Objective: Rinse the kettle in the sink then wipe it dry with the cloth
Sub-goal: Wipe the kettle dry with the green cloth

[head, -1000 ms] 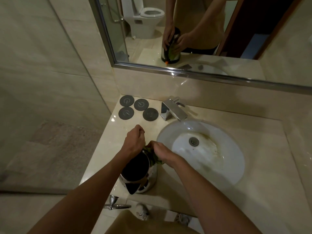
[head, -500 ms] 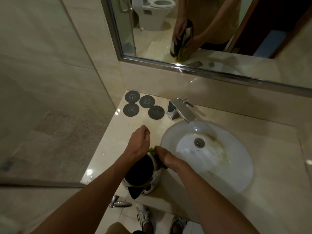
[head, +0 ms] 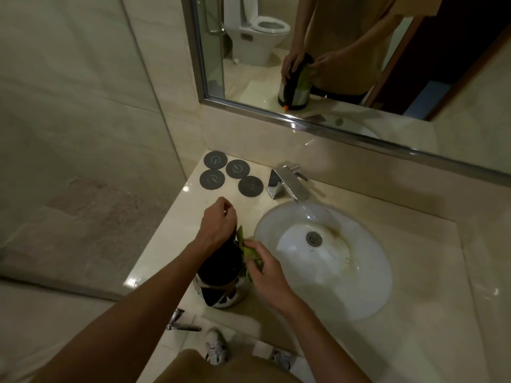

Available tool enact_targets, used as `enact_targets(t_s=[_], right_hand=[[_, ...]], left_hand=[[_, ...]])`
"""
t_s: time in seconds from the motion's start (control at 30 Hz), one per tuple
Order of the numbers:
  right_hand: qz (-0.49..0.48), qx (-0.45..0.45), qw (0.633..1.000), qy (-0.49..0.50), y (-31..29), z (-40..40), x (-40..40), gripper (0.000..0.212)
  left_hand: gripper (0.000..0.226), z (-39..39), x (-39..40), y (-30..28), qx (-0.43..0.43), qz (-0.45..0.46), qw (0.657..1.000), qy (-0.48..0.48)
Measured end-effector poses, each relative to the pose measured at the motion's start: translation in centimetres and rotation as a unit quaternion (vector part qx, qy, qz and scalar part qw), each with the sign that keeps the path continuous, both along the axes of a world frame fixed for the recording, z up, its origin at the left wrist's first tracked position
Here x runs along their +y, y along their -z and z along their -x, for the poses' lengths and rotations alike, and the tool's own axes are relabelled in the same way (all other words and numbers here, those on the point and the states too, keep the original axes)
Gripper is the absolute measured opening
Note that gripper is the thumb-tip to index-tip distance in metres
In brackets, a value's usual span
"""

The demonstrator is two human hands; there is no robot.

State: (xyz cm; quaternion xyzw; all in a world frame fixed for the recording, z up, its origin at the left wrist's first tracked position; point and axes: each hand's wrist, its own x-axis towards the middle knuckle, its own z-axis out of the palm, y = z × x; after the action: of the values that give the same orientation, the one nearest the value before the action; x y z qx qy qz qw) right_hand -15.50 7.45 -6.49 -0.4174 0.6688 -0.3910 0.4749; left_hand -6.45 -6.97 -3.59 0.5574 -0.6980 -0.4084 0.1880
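A steel kettle (head: 232, 295) with a black top stands upright on the counter, left of the white sink (head: 367, 288). My left hand (head: 217, 226) grips the kettle's black top at its far side. My right hand (head: 266, 268) presses a green cloth (head: 244, 246) against the kettle's right side. Most of the cloth is hidden under my fingers. The mirror shows the same hold from the front.
Several round dark coasters (head: 231, 175) lie at the counter's back left. A chrome faucet (head: 289, 185) stands behind the sink. A glass shower wall (head: 83, 161) rises at the left. The counter's front edge runs just below the kettle, with a chrome fitting (head: 179, 322) under it.
My right hand with the cloth has slid down and toward me along the kettle's right side. The left hand keeps its hold on the top. The camera has tilted slightly.
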Motion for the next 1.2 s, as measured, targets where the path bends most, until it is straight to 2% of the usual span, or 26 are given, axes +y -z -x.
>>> enact_targets(t_s=[0.17, 0.23, 0.33, 0.4, 0.5, 0.6, 0.73, 0.83, 0.97, 1.2], right_hand=[[0.084, 0.140, 0.983, -0.085, -0.8, 0.0, 0.1, 0.044], [0.118, 0.209, 0.960, -0.143, -0.9, 0.4, -0.3, 0.045], [0.171, 0.263, 0.929, -0.199, -1.2, 1.2, -1.3, 0.043], [0.214, 0.293, 0.900, -0.243, -1.4, 1.7, -2.1, 0.043], [0.251, 0.327, 0.851, -0.325, -2.2, 1.9, -3.1, 0.044], [0.255, 0.337, 0.825, -0.374, -3.1, 1.8, -3.9, 0.044], [0.250, 0.330, 0.824, -0.387, -3.3, 1.7, -4.6, 0.043], [0.235, 0.316, 0.842, -0.367, -3.3, 1.6, -4.7, 0.041], [0.224, 0.303, 0.861, -0.342, -2.9, 1.3, -4.6, 0.039], [0.217, 0.293, 0.879, -0.307, -3.0, 0.8, -4.9, 0.041]], left_hand=[[0.013, -3.2, 2.4, -1.3, 0.032, 0.050, 0.996, -0.068], [0.014, -5.1, 3.8, -1.1, 0.041, 0.037, 0.995, -0.081], [0.019, -7.9, 6.5, -0.2, 0.046, 0.002, 0.994, -0.099], [0.028, -9.2, 8.2, 0.1, 0.028, -0.011, 0.994, -0.105], [0.055, -10.1, 10.0, 0.3, -0.013, -0.030, 0.996, -0.082], [0.079, -9.8, 11.2, 0.5, -0.008, -0.050, 0.998, -0.044], [0.088, -8.5, 11.4, 1.9, -0.017, -0.025, 0.999, -0.042], [0.087, -8.3, 10.6, 1.7, -0.049, 0.008, 0.998, -0.036], [0.083, -9.1, 9.3, 1.4, -0.051, 0.016, 0.999, 0.009], [0.126, -10.8, 5.7, 0.2, -0.073, -0.030, 0.992, 0.097]])
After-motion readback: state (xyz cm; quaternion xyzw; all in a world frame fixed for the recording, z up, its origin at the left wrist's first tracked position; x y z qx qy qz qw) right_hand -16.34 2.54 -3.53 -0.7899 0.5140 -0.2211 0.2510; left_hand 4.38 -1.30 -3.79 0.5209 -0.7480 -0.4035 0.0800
